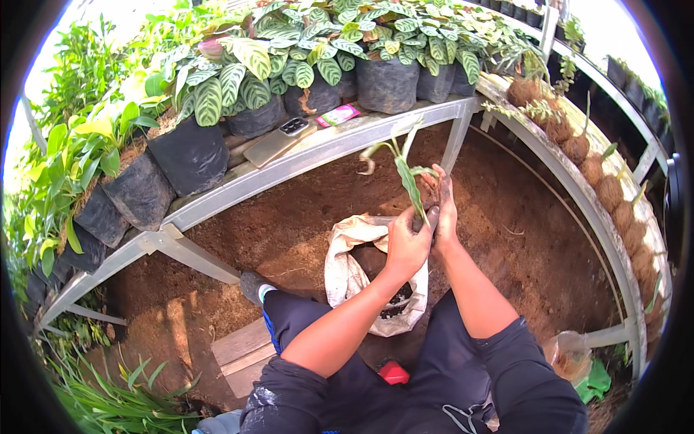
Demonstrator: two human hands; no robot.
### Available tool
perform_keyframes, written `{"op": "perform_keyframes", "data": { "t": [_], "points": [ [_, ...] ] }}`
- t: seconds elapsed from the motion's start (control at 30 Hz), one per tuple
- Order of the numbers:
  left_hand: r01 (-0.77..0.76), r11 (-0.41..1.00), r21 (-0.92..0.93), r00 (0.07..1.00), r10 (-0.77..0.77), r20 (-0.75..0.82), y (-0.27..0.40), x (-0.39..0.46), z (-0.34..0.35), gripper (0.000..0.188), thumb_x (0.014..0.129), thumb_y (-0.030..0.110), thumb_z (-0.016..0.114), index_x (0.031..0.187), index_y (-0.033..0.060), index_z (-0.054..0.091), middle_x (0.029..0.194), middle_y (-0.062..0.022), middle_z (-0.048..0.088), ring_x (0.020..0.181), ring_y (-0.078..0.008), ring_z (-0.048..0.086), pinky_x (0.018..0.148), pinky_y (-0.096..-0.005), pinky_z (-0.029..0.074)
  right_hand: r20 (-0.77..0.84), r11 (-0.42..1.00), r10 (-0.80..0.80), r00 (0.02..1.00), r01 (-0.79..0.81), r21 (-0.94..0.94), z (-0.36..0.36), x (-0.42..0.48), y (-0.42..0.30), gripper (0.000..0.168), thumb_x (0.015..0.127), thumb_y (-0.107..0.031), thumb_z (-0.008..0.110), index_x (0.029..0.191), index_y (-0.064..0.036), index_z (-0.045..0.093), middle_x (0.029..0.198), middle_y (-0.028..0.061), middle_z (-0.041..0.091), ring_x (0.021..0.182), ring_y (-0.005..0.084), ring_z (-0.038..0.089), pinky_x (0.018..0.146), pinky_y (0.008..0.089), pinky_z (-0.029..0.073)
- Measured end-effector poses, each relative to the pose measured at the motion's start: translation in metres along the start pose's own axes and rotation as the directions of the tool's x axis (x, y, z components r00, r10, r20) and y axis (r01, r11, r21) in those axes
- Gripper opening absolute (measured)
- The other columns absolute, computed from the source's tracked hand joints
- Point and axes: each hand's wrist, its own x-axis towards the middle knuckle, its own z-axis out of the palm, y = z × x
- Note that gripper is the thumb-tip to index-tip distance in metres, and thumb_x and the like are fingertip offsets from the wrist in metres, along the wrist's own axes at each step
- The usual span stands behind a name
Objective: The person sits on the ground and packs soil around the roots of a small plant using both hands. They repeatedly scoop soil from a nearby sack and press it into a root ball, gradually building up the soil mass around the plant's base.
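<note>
A young leafy plant with a few narrow green leaves stands upright between my hands; one leaf at its left is curled and pale. My left hand grips the base of its stem, and its roots are hidden by my fingers. Pressed alongside is my right hand, its soil-darkened fingers stretched upward beside the leaves. What lies under its palm is hidden. Below both hands, a white woven sack with a rolled-down rim holds dark soil mix, partly covered by my left forearm.
A metal-framed bench carries black plant bags, a smartphone and a pink packet. Fibrous root balls line the right bench. Near my legs are wooden boards, a red object and a clear plastic bag.
</note>
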Motion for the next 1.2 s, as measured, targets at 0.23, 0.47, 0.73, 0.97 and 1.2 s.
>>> {"op": "perform_keyframes", "data": {
  "t": [0.23, 0.47, 0.73, 0.97, 1.2],
  "points": [
    [0.233, 0.897, -0.376, 0.947, -0.297, -0.122, 0.02, 0.016, -0.026, 0.023, 0.092, 0.022, 0.066, 0.081, 0.0021, 0.067, 0.071, -0.0053, 0.066, 0.057, -0.0143, 0.057, 0.059, -0.0304, 0.048, -0.101, 0.967, 0.25, 0.963, -0.243, 0.077, 0.019, -0.003, -0.022, 0.067, 0.094, -0.067, 0.053, 0.125, -0.007, 0.054, 0.118, 0.0148, 0.064, 0.116, 0.021, 0.054, 0.094, 0.0375, 0.045],
    [0.374, 0.58, -0.724, 0.879, -0.469, 0.079, 0.054, 0.033, -0.059, 0.014, 0.091, 0.019, 0.065, 0.085, 0.0082, 0.057, 0.082, -0.0066, 0.057, 0.078, -0.024, 0.059, 0.075, -0.0413, 0.052, 0.247, 0.173, 0.66, 0.71, 0.176, -0.969, -0.064, 0.01, 0.065, 0.039, 0.092, -0.036, 0.062, 0.109, -0.001, 0.068, 0.099, 0.017, 0.073, 0.093, 0.0294, 0.071, 0.083, 0.0424, 0.054],
    [0.432, 0.467, -0.771, 0.836, -0.528, 0.149, 0.054, 0.022, -0.083, 0.017, 0.092, 0.02, 0.064, 0.084, 0.0068, 0.057, 0.084, -0.0087, 0.058, 0.084, -0.0252, 0.059, 0.081, -0.0423, 0.052, 0.132, -0.077, 0.737, 0.663, 0.276, -0.958, -0.116, -0.074, 0.226, 0.048, 0.085, -0.011, 0.064, 0.133, -0.008, 0.059, 0.123, 0.0265, 0.062, 0.115, 0.041, 0.063, 0.095, 0.0485, 0.053],
    [0.442, 0.401, -0.803, 0.816, -0.551, 0.174, 0.052, 0.02, -0.119, 0.024, 0.096, 0.027, 0.058, 0.086, 0.0052, 0.06, 0.087, -0.0094, 0.061, 0.088, -0.0258, 0.061, 0.085, -0.0419, 0.053, -0.05, -0.085, 0.469, 0.882, -0.011, -0.996, -0.141, -0.145, 0.294, 0.053, 0.085, -0.01, 0.067, 0.136, -0.011, 0.053, 0.146, 0.0229, 0.043, 0.126, 0.0406, 0.05, 0.104, 0.0482, 0.047],
    [0.372, 0.388, -0.843, 0.819, -0.564, 0.102, 0.053, 0.026, -0.121, 0.02, 0.094, 0.025, 0.058, 0.087, 0.0059, 0.06, 0.088, -0.0069, 0.061, 0.089, -0.0249, 0.06, 0.086, -0.0408, 0.052, -0.272, -0.042, 0.474, 0.838, -0.286, -0.957, -0.138, -0.112, 0.308, 0.05, 0.086, -0.002, 0.064, 0.134, -0.005, 0.051, 0.135, 0.0272, 0.053, 0.12, 0.0442, 0.056, 0.103, 0.0481, 0.048]
  ]
}}
